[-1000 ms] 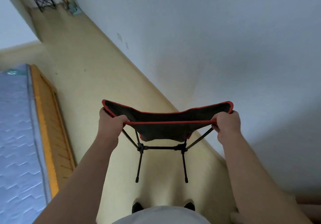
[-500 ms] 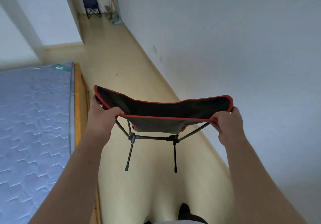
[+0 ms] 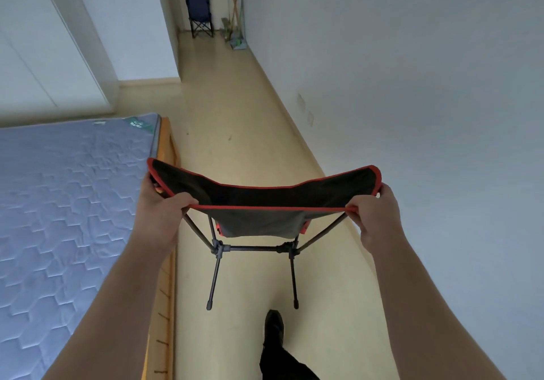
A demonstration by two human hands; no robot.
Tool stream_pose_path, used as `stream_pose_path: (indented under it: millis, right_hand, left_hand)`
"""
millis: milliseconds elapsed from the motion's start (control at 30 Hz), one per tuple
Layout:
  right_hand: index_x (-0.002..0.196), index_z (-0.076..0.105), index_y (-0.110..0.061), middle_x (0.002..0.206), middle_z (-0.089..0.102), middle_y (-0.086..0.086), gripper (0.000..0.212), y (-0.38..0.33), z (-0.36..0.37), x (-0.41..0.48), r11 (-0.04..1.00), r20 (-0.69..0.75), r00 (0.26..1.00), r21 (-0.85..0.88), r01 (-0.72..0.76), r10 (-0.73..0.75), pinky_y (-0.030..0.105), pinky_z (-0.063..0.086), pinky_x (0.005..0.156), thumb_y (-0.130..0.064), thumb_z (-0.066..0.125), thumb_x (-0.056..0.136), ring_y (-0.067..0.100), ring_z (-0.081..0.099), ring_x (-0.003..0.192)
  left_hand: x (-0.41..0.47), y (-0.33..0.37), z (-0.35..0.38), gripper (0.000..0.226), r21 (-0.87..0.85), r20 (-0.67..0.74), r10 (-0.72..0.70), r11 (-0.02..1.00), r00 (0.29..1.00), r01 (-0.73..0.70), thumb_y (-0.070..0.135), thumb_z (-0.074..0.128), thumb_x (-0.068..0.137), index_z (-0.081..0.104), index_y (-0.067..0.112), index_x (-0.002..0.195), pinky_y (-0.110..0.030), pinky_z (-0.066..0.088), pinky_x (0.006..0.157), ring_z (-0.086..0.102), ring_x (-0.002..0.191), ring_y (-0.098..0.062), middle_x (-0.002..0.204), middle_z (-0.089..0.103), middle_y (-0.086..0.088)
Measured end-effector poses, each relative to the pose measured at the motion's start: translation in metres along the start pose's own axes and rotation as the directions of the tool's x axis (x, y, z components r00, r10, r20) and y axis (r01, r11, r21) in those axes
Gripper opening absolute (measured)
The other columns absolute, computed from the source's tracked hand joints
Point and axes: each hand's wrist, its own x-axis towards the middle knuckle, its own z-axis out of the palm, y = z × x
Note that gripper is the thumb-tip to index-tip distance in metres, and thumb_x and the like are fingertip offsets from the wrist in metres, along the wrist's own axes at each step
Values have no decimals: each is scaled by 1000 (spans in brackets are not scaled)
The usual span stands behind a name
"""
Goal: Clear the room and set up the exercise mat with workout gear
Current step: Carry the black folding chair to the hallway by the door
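Black fabric camping chair with red trim and dark metal legs (image 3: 262, 203) is held off the pale yellow floor (image 3: 235, 120), between the quilted blue mattress (image 3: 64, 197) and the white wall (image 3: 426, 99). Left hand (image 3: 160, 205) grips its left top corner; right hand (image 3: 375, 210) grips the right. A dark blue folding chair (image 3: 200, 14) stands far down the corridor.

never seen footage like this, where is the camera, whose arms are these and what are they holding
No machine here: the one camera sits on a person's head, looking forward and down, so the arms are their own. The left hand and right hand each grip a corner of a small folding chair, black with red trim, held up in front. Left of it lies a quilted mattress on a wooden frame. Far down the floor stand a blue chair and some long-handled tools.
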Motion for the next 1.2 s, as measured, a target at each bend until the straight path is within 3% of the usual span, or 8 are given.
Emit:
stream_pose_path:
  millis: [300, 500, 700, 933, 1100, 1200]
  right_hand:
    - [135, 48, -17, 115, 57, 3, 63, -56, 123, 163, 997, 59, 998, -66, -35, 38, 44, 62, 87, 15, 62, 82, 30, 58, 113]
    - [134, 48, -20, 110, 57, -2, 65, -95, 215, 245, 995, 94, 996, -97, 5, 4, 46, 61, 89, 14, 63, 81, 30, 59, 111]
    - [135, 49, -18, 110, 57, 0, 65, -115, 334, 335, 995, 111, 994, -91, 28, -18, 45, 61, 88, 15, 61, 79, 29, 59, 111]
    - [133, 51, -15, 112, 58, 4, 63, -154, 462, 421, 1000, 60, 998, -29, -7, 9, 43, 61, 87, 16, 60, 78, 30, 60, 112]
    - [132, 50, -16, 110, 57, 3, 63, -179, 538, 488, 1000, 37, 999, -12, -10, 10, 46, 61, 88, 16, 60, 78, 31, 61, 111]
    - [134, 50, -16, 112, 57, 3, 66, -188, 585, 542, 1000, 27, 1000, -21, -11, 11, 45, 61, 88, 16, 61, 78, 32, 60, 112]
  left_hand:
    - [169, 24, 51, 65, 23, -112, -60, 998, 992, 63, -18, 66, 80, 49, 16, 132, -53, 57, 95, 62, 111, -29, 117, 61, -6]
    - [276, 44, 61, 59, 10, -179, -77, 997, 981, 80, -17, 66, 82, 51, 23, 122, -47, 58, 93, 62, 108, -26, 113, 61, -3]
    - [429, 48, 53, 65, -20, -171, -71, 997, 983, 68, -17, 67, 79, 52, 19, 131, -52, 58, 93, 64, 109, -28, 119, 63, -9]
    - [606, 82, 55, 59, -33, -116, -81, 996, 990, 78, -19, 66, 79, 54, 30, 110, -52, 56, 98, 63, 109, -28, 114, 63, -9]
    - [722, 101, 63, 70, -21, -91, -82, 997, 992, 80, -18, 68, 76, 49, 18, 133, -50, 56, 97, 61, 117, -33, 122, 60, -12]
    - [791, 102, 75, 71, -3, -95, -77, 997, 993, 77, -18, 67, 77, 47, 16, 136, -48, 56, 97, 61, 115, -31, 121, 60, -10]
